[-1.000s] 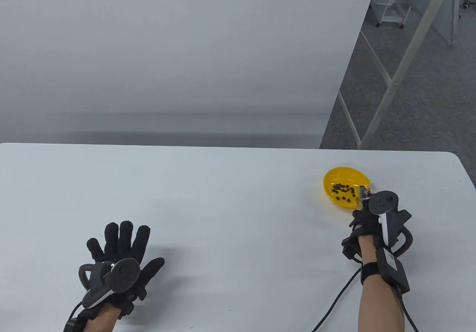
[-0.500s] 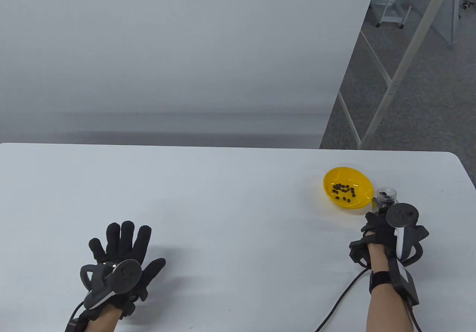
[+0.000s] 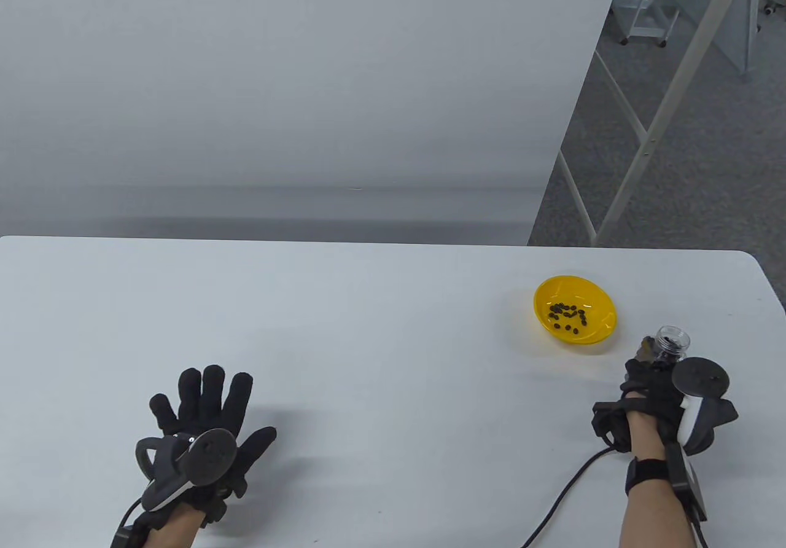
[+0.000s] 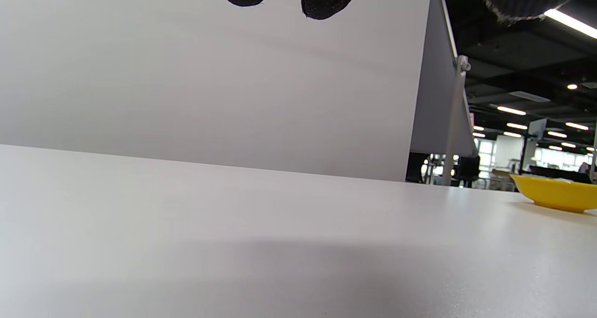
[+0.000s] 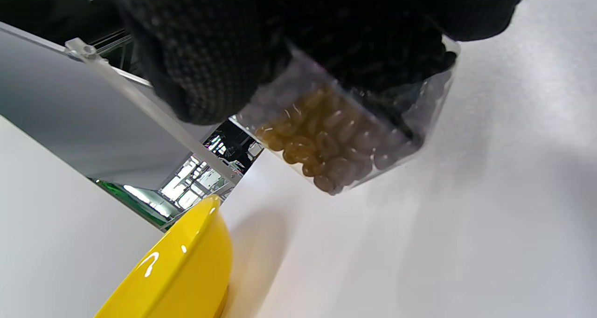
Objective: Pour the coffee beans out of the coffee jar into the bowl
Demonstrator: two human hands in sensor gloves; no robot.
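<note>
Beside bowl (image 3: 575, 309): right grip (image 3: 651, 382) around coffee jar (image 3: 670, 343).

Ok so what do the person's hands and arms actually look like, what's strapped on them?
Both the left hand and right hand wear black knit gloves. Each carries a dark grey tracker with a round disc top and a white stripe. The forearms are bare, no sleeves. The right wrist has a black strap and box, and black cables trail off toward the table's near edge.

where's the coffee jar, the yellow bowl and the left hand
coffee jar (image 3: 670, 344), table view, on its clear open top above the right hand's fingers
yellow bowl (image 3: 599, 295), table view, on its bare inner wall
left hand (image 3: 206, 403), table view, on the glove's fingers
</note>
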